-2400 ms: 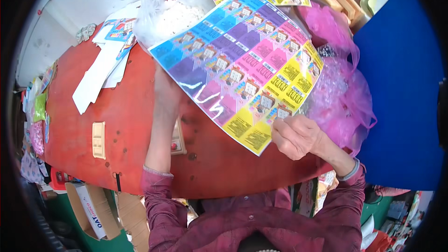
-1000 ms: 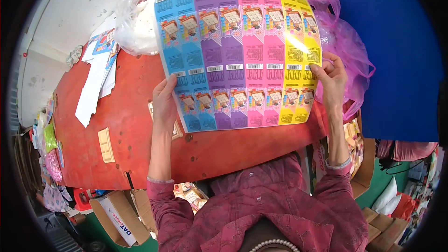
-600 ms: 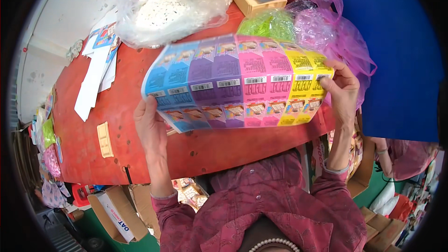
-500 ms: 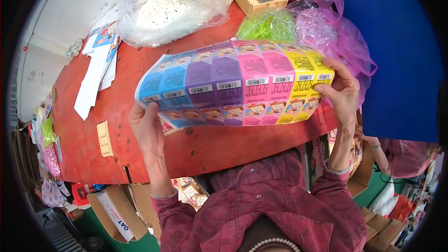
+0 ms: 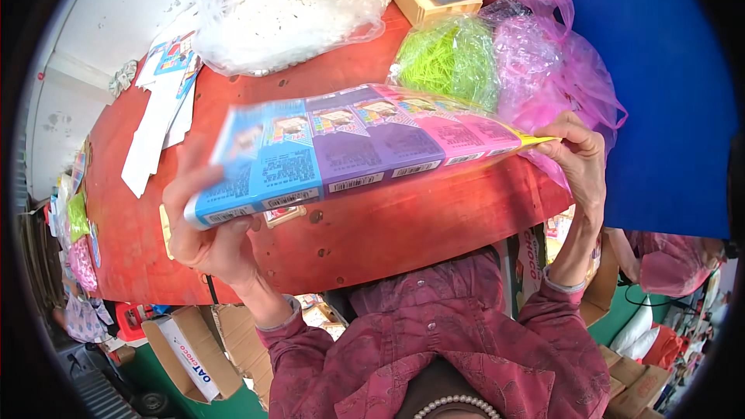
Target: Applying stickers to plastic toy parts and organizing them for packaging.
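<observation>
A glossy sheet of printed labels, in blue, purple, pink and yellow blocks with barcodes, is stretched between my hands above the red table. My left hand grips its blue end, thumb below and fingers over the edge, partly smeared by motion. At the yellow end, my right hand pinches the corner between thumb and fingers. The sheet tilts and bends, its blue end lower and its yellow end seen almost edge-on. Beneath it, a small pale tray shows in part on the table.
On the red table lie a clear bag of white pieces, green shreds in clear plastic and a pink plastic bag. A wooden box sits at the back, white paper strips at left. A blue panel stands at right.
The sheet has tipped and curved, its blue end swinging left and down with my left hand. My right hand still pinches the yellow end, which has turned edge-on.
</observation>
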Demonstrator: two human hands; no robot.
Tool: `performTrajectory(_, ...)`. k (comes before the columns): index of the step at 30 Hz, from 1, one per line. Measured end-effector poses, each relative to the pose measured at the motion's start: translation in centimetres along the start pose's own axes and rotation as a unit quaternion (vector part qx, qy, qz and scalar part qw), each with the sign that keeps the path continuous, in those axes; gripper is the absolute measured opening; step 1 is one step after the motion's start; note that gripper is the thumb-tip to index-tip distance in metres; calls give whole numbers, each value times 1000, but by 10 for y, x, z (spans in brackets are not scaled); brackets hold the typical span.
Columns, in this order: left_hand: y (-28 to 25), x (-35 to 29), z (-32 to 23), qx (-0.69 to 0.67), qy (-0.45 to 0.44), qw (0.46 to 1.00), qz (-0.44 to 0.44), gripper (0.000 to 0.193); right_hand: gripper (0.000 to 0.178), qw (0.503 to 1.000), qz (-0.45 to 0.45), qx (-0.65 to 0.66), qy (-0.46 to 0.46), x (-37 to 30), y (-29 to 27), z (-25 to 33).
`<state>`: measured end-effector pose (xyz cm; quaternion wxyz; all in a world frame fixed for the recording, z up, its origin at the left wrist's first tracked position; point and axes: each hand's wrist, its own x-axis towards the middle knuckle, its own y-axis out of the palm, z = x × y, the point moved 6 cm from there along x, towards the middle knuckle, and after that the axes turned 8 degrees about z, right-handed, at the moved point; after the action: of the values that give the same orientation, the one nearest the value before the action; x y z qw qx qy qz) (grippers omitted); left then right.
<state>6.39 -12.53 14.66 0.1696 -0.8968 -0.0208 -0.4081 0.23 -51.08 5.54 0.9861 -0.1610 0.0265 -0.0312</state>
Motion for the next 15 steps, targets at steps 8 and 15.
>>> performTrajectory(8,20,-8,9,-128,-94,987,12,13,43,927,-34,-326,-183,2,54,99)
performTrajectory(15,16,-16,17,-197,-174,965,14,11,35,927,45,-277,-249,11,90,108)
